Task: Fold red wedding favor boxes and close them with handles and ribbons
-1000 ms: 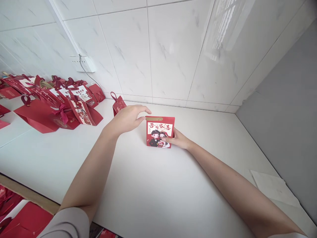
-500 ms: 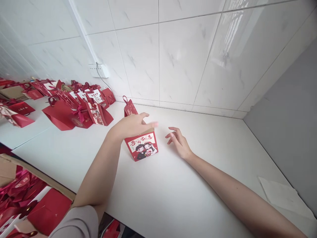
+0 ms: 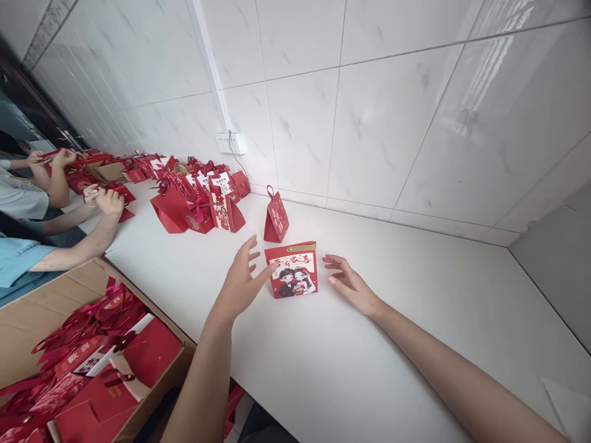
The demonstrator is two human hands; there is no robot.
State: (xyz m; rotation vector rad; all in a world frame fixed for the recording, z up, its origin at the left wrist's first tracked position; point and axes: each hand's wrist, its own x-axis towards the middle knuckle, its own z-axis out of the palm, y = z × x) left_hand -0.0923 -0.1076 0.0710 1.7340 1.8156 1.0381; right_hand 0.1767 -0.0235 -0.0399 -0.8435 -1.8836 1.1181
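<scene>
A red gift box (image 3: 294, 274) with a cartoon couple and a tan strap along its top stands upright on the white table (image 3: 360, 357). At its left side my left hand (image 3: 244, 280) is spread, the thumb in front of the box's upper left corner; whether it touches cannot be told. My right hand (image 3: 349, 284) hovers just right of the box, fingers apart and slightly curled, holding nothing. Behind, a smaller red box (image 3: 276, 218) with a ribbon loop stands near the wall.
Several red gift boxes (image 3: 198, 212) crowd the table's back left. A cardboard box (image 3: 60, 283) full of red boxes and ribbons sits at the lower left. Two people's hands (image 3: 109, 200) handle red boxes at the far left. A socket (image 3: 231, 143) is on the wall.
The view has turned left, bringing other people into sight. My left hand has come down from above the box to its left side. My right hand stays at the right.
</scene>
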